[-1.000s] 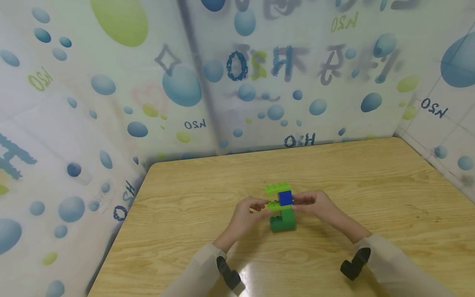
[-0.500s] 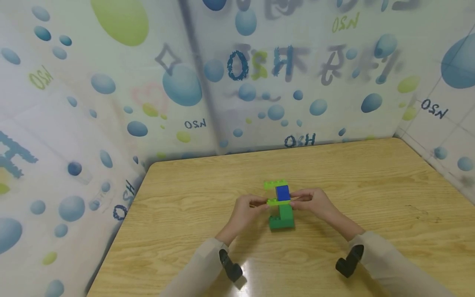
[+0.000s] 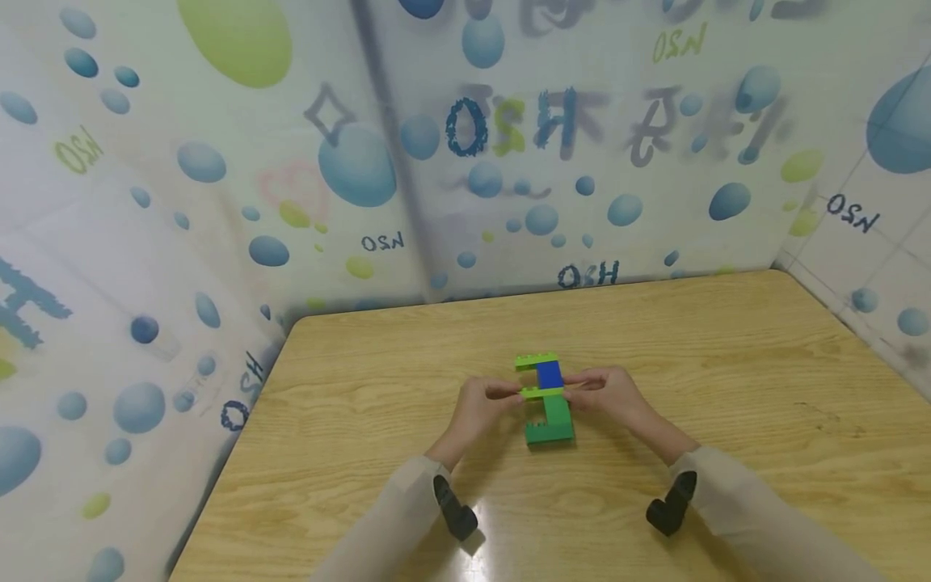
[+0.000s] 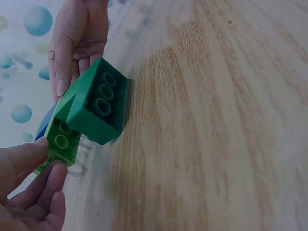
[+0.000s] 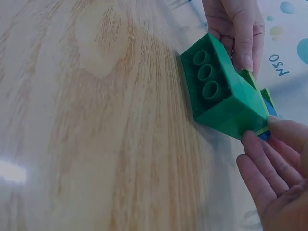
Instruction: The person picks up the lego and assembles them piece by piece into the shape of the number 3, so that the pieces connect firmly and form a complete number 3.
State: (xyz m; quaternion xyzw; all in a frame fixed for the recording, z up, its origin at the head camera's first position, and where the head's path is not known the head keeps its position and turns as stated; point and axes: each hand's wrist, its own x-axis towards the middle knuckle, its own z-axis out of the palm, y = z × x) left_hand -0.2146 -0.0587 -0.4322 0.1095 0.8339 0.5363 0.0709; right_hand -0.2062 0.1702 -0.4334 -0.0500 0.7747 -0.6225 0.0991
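Note:
A stack of toy building bricks is held between both hands at mid-table. At its bottom is a long dark green brick [image 3: 549,433], with a smaller green brick [image 3: 558,410] on it. Above come a lime brick [image 3: 541,393], a blue brick [image 3: 549,374] and a second lime brick [image 3: 536,360] on top. My left hand [image 3: 480,404] pinches the left end of the middle lime brick between thumb and fingers. On the other side my right hand [image 3: 609,396] pinches the stack where blue, lime and green meet. Both wrist views show the bottom brick's hollow underside [image 5: 206,72] with round tubes.
A wood-grain table [image 3: 378,364] lies under the hands. Behind and beside it hang pale sheets [image 3: 436,202] printed with blue and green drops and lettering. Each sleeve cuff carries a black strap-like device [image 3: 671,505].
The stack has tilted, its top leaning back and to the left, and fewer studs show. Both hands have shifted slightly with it, keeping their grip; the right forearm has moved left.

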